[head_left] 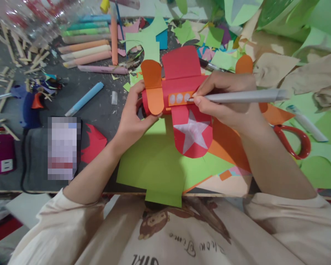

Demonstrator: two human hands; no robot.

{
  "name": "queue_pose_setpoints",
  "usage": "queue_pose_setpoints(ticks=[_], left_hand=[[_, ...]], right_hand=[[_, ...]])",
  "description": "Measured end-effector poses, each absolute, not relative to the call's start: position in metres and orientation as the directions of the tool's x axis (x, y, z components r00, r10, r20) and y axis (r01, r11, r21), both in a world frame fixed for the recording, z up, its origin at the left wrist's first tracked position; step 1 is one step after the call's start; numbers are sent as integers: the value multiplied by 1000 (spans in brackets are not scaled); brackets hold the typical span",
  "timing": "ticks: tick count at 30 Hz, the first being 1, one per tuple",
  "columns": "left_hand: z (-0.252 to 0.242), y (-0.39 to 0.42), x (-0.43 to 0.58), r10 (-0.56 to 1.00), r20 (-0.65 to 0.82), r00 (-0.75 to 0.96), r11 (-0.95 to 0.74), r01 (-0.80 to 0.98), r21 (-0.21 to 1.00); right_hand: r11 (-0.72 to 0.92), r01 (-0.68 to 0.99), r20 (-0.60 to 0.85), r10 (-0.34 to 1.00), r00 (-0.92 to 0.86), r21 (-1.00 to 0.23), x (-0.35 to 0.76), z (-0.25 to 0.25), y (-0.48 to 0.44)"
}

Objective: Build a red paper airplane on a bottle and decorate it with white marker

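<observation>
A red paper aeroplane [182,92] with orange tail fins, a white star on its near wing and an orange strip of white oval windows is held above the table. My left hand [134,117] is closed round its tail end. My right hand [223,97] pinches a grey pen [242,96] whose tip rests on the orange window strip.
Green paper sheet [151,165] lies under the plane. Red-handled scissors [295,138] lie at the right. Coloured marker pens [85,48], a blue glue gun [30,106], wooden sticks, a blue pen [84,99], a magenta box [0,152] and paper scraps cover the dark table.
</observation>
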State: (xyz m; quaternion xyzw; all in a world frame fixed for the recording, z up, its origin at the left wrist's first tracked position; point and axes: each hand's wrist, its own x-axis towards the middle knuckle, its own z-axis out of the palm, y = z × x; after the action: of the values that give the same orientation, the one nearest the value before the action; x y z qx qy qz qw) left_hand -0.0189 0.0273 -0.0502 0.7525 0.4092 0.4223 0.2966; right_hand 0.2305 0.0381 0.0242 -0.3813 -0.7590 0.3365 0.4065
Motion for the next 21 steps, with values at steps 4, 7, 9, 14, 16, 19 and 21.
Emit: queue_pose_setpoints(ticks=[4,7,9,14,16,19,21], left_hand=[[-51,28,-19,866,394,307,-490,364,792],[-52,28,-19,868,384,314,-483,353,801],[-51,27,-19,862,387,326,-489,335,806],[-46,32,-25,858,375,352,-482,297,824],[-44,38,-33,854,359,376,-476,289,830],[-42,46,-48,825,346,446,-499,292,816],[-40,49,-55,820,318,477,-500,325,802]], right_hand=[[464,341,342,868,-360,-818,231,26,38],[439,315,323,876,-357,-842,232,27,41],[424,272,332,885,-326,-864,234,29,42],[333,253,246,915,-320,-908,234,35,38],[349,235,267,909,-320,-907,233,37,37],[368,197,300,904,-305,-909,229,37,36],[359,186,285,899,-333,-915,227,36,36]])
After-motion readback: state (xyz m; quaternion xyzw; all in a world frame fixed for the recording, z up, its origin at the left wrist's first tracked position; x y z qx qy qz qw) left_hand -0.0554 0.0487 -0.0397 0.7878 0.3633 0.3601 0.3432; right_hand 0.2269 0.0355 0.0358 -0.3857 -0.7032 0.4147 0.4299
